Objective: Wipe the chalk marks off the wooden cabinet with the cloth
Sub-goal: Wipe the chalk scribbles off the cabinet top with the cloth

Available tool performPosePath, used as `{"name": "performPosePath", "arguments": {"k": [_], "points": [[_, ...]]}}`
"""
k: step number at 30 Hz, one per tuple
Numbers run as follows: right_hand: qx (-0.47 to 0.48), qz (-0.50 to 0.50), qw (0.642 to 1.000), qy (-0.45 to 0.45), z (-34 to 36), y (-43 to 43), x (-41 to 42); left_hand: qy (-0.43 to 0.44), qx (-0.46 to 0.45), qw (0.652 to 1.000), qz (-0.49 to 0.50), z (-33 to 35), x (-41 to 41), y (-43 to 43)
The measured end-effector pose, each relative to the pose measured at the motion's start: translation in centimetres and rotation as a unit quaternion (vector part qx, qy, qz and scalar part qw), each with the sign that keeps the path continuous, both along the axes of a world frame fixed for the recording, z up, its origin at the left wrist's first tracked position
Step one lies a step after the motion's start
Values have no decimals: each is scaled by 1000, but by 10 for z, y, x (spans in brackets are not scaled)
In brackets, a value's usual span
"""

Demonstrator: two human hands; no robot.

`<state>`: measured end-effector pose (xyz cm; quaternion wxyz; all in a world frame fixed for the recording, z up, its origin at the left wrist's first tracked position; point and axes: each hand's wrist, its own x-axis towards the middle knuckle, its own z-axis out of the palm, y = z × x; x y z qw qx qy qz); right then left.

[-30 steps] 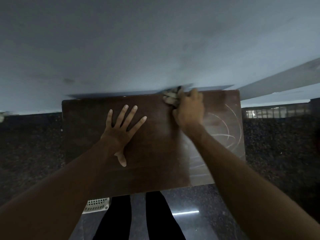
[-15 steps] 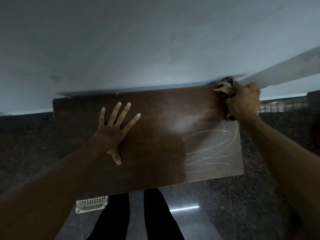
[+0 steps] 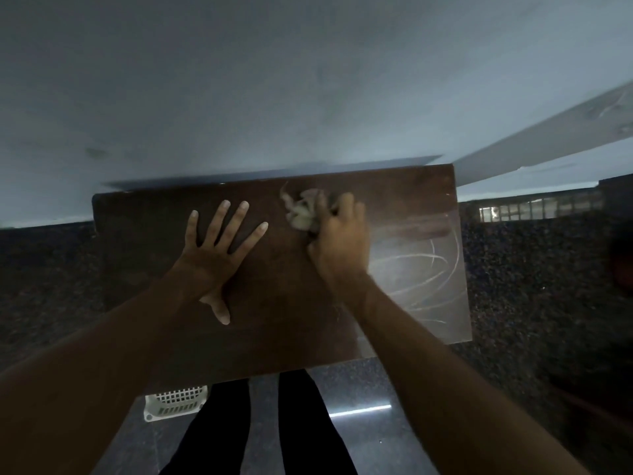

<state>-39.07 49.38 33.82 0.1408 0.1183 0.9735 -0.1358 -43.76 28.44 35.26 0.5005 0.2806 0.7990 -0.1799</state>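
Right hand (image 3: pixel 342 245) grips the bunched cloth (image 3: pixel 303 210) against the wooden cabinet (image 3: pixel 274 320) top, chalk marks (image 3: pixel 431 269) curving just right of it. Left hand (image 3: pixel 212 262) presses flat, fingers spread. No readable writing.

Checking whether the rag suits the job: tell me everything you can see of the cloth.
The cloth is a pale greyish, crumpled wad, blurred, with a loose end trailing toward the far edge. The right hand grips it from the right and holds it on the dark wooden cabinet, left of the chalk marks.
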Motion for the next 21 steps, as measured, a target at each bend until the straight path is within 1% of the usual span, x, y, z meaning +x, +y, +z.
{"name": "performPosePath", "arguments": {"k": [3, 6, 9, 12, 14, 19, 21], "points": [[-2, 52, 999, 1, -3, 0, 8, -1, -7, 1000, 0, 1, 1, 0], [19, 50, 999, 1, -3, 34, 6, -7, -13, 1000, -1, 2, 0, 2], [54, -42, 998, -10, 1, 86, 1, -11, -15, 1000, -3, 2, -1, 1], [88, -172, 981, -8, 6, 136, -6, -9, -7, 1000, -2, -1, -1, -2], [96, -219, 971, -8, 6, 150, -10, -3, 0, 1000, -5, -2, -1, -3], [61, -273, 960, 13, 2, 130, -14, 6, 12, 1000, -6, -5, 0, -6], [49, -228, 972, 16, 3, 104, -13, 6, 12, 1000, -7, -5, 0, -6]]}}
